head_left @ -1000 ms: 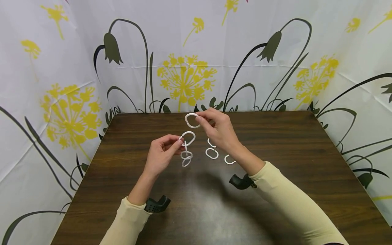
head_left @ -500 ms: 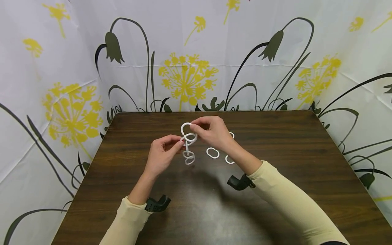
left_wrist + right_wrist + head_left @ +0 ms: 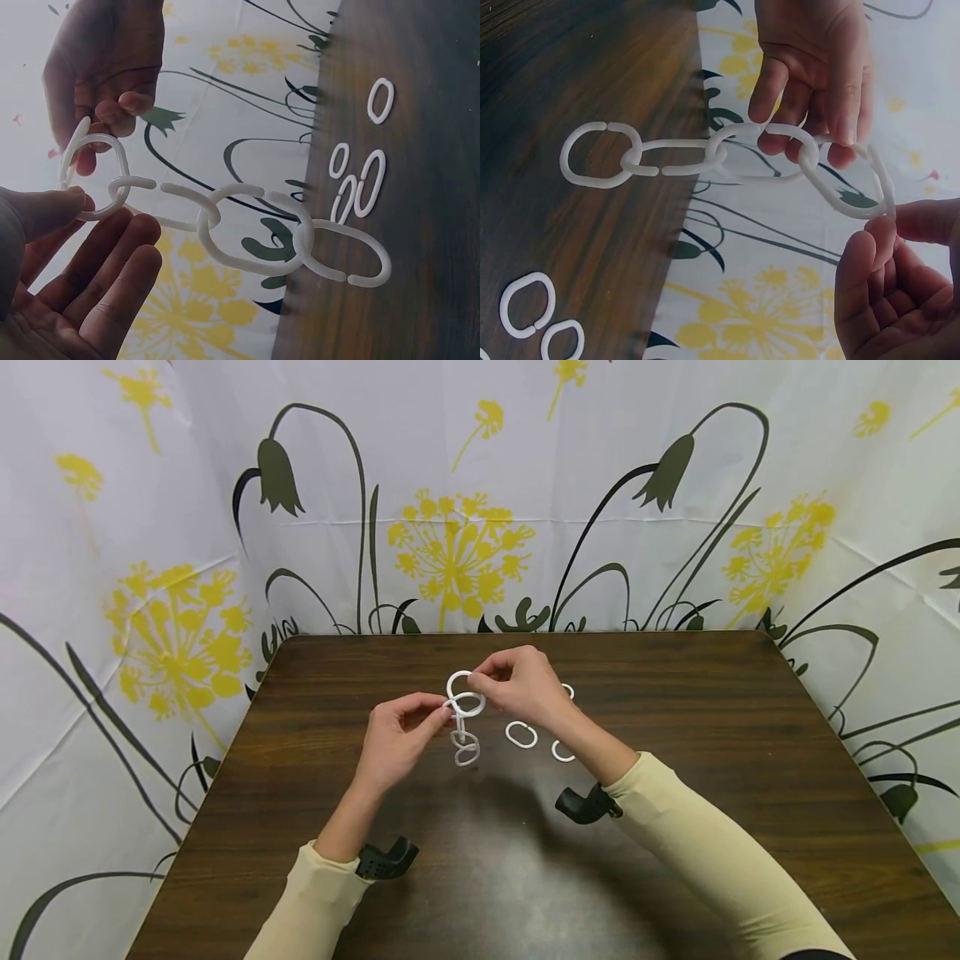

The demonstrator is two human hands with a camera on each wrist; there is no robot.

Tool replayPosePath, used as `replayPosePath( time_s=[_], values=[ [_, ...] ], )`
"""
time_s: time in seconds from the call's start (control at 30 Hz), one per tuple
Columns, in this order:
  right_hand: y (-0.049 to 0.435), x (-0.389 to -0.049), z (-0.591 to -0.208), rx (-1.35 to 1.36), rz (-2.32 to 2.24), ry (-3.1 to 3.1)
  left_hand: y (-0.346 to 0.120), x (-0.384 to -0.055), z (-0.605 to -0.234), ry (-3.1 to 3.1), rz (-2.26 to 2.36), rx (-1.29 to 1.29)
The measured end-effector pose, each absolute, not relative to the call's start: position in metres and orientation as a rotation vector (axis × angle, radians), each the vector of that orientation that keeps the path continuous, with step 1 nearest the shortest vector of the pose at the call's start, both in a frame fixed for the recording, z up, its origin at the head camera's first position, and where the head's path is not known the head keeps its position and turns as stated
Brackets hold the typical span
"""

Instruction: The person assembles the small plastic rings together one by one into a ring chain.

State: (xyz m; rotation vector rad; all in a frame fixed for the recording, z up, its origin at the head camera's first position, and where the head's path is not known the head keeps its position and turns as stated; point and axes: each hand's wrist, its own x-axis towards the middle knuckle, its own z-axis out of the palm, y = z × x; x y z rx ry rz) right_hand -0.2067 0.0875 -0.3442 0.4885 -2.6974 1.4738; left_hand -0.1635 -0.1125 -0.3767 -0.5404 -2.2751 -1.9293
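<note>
The left hand (image 3: pixel 403 728) pinches the end of a white chain (image 3: pixel 205 238) above the table (image 3: pixel 675 710); the right hand (image 3: pixel 517 681) pinches another ring (image 3: pixel 461 673) across it; whether they link I cannot tell. The left wrist view shows four loose rings (image 3: pixel 371 105) on the table; the head view just three, two partly covered by the right forearm (image 3: pixel 606 753).

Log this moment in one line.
left hand: pinches white chain by end link | right hand: pinches ring at that link | joined: cannot tell | table: loose rings
</note>
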Motion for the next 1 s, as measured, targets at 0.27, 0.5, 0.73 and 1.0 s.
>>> replayPosePath(
  time_s=[0.27, 0.5, 0.73, 1.0],
  values=[
    [0.090, -0.208, -0.347, 0.475, 1.443, -2.718, -0.112, -0.163, -0.376, -2.294, -1.932, -0.544],
    [0.094, -0.208, -0.349, 0.469, 1.493, -2.696, -0.113, -0.163, -0.375, -2.295, -1.939, -0.532],
    [0.099, -0.209, -0.351, 0.451, 1.587, -2.586, -0.114, -0.164, -0.377, -2.297, -1.992, -0.503],
    [0.099, -0.209, -0.351, 0.436, 1.811, -2.419, -0.121, -0.177, -0.404, -2.299, -2.032, -0.461]
  ],
)
